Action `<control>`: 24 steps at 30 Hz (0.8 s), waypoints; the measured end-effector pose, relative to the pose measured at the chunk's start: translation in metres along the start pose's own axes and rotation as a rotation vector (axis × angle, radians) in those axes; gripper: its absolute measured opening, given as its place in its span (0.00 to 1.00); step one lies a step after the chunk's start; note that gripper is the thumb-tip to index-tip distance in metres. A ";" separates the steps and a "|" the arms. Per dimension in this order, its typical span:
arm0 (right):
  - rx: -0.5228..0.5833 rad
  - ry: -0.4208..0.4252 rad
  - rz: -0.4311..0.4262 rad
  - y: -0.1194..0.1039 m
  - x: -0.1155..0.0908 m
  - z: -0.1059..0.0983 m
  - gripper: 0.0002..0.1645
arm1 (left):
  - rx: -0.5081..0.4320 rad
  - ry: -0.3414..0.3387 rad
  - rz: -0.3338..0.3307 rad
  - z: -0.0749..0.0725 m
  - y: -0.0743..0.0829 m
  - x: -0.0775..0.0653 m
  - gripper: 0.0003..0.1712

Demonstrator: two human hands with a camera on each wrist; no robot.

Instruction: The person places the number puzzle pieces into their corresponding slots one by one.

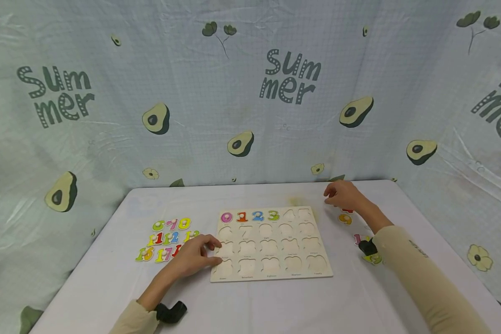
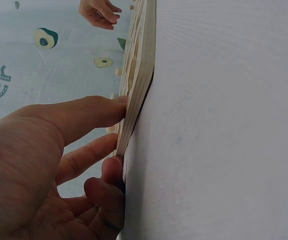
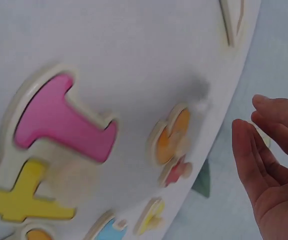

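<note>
A pale wooden number puzzle board (image 1: 271, 280) lies mid-table, with 0 (image 1: 226, 217), 1 (image 1: 242, 216), 2 (image 1: 257, 216) and 3 (image 1: 273, 215) in its top row. At the board's left edge my left hand (image 1: 194, 255) touches the wood with thumb and fingertips; the left wrist view shows this edge (image 2: 143, 75) close up. Off the far right corner, my right hand (image 1: 343, 195) hovers with loosely bent fingers. The right wrist view shows that hand (image 3: 276, 150) with nothing visible between the fingertips. Close to it lie an orange number piece (image 1: 345, 219) and a red piece (image 1: 348, 211).
Left of the board several number pieces lie in rows, among them an 8 (image 1: 184, 223) and a 17 (image 1: 164, 254). My right forearm partly covers more pieces, including a pink-and-yellow one (image 3: 64, 120). A printed curtain (image 1: 192, 93) hangs behind the white table (image 1: 275, 311).
</note>
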State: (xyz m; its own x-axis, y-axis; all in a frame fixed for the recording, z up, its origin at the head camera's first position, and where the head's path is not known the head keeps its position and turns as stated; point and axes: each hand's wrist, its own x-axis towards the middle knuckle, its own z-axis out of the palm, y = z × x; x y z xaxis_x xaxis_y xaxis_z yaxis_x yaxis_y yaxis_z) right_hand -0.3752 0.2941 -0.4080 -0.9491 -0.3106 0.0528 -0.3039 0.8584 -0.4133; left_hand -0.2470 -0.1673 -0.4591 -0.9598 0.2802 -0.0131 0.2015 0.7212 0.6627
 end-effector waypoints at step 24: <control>-0.010 -0.079 0.236 0.037 -0.016 -0.002 0.14 | -0.006 0.007 -0.002 0.000 0.003 -0.003 0.19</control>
State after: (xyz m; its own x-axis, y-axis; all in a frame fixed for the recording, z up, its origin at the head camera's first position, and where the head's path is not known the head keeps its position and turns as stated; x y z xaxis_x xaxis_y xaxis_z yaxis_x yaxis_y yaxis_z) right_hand -0.3717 0.3311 -0.4224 -0.9846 -0.1313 -0.1150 -0.0757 0.9150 -0.3963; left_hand -0.2441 -0.1662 -0.4573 -0.9616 0.2742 -0.0095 0.1982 0.7182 0.6670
